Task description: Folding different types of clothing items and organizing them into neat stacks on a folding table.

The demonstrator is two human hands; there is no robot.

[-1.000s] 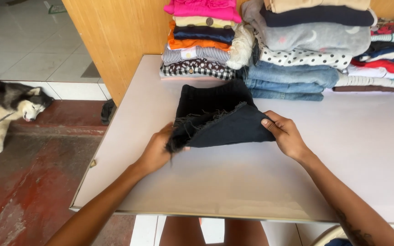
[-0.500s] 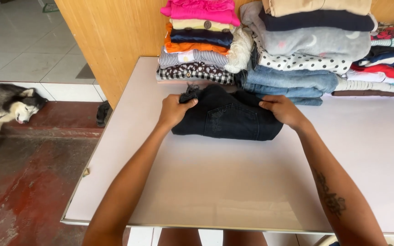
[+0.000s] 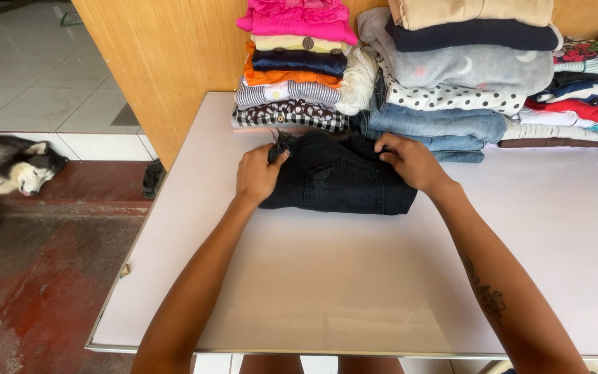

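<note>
A folded pair of black denim shorts (image 3: 337, 181) lies on the pale table (image 3: 354, 277), just in front of the stacked clothes. My left hand (image 3: 259, 173) grips its upper left corner, fingers pinching the frayed edge. My right hand (image 3: 410, 161) holds the upper right edge of the shorts, close to a folded blue jeans stack (image 3: 444, 125). Both forearms reach out over the table from the near edge.
Several piles of folded clothes line the back of the table: a pink-topped pile (image 3: 295, 62), a grey and beige pile (image 3: 472, 55), a colourful pile (image 3: 583, 90) at the right. A wooden panel (image 3: 160, 62) stands behind. A dog (image 3: 5, 173) lies on the floor at the left.
The shorts went from half-folded and held up to a compact folded bundle, pushed away toward the clothes piles. Both hands moved forward with it and stay on its far corners.
</note>
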